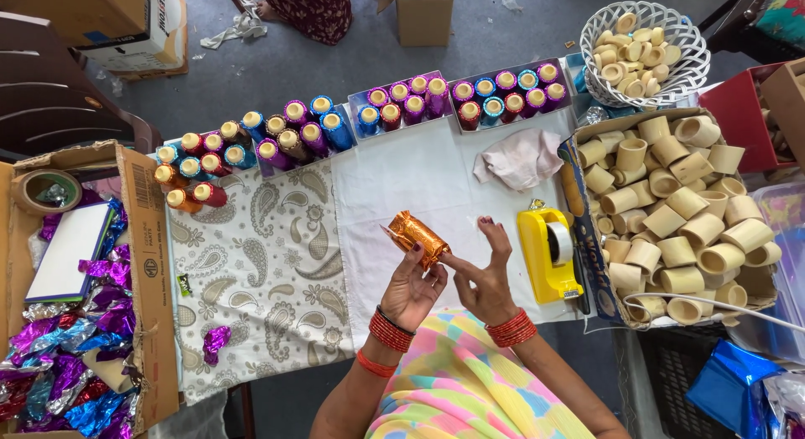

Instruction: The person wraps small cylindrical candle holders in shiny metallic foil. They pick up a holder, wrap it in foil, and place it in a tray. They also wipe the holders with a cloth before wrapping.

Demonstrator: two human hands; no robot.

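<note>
A: What do the hands hold?

B: The left hand (pixel 411 288) grips a small tube wrapped in orange foil (pixel 415 236). It is up over the white cloth (pixel 402 179), just in front of the body. The fingers curl round its lower end. The right hand (pixel 485 280) is mostly open. One finger points at the tube's side and touches it. The other fingers stick up and hold nothing.

A: How would you do this bit well?

B: I think you hold the tube still, press the loose foil flat with that finger, and keep the edge tight so it does not pop up.

A: Is there tape?

B: Yes, one yellow tape dispenser (pixel 547 253) sits just beside the right hand.

A: How many are wrapped?

B: About thirty shiny tubes (pixel 285 137) stand in rows at the back. Some are in two trays (pixel 470 95).

A: And plain ones?

B: Lots! One cardboard box (pixel 587 238) is piled with bare tubes, too many to count. One white basket (pixel 646 49) holds more. One box of foil scraps (pixel 147 280) sits on the left.
</note>
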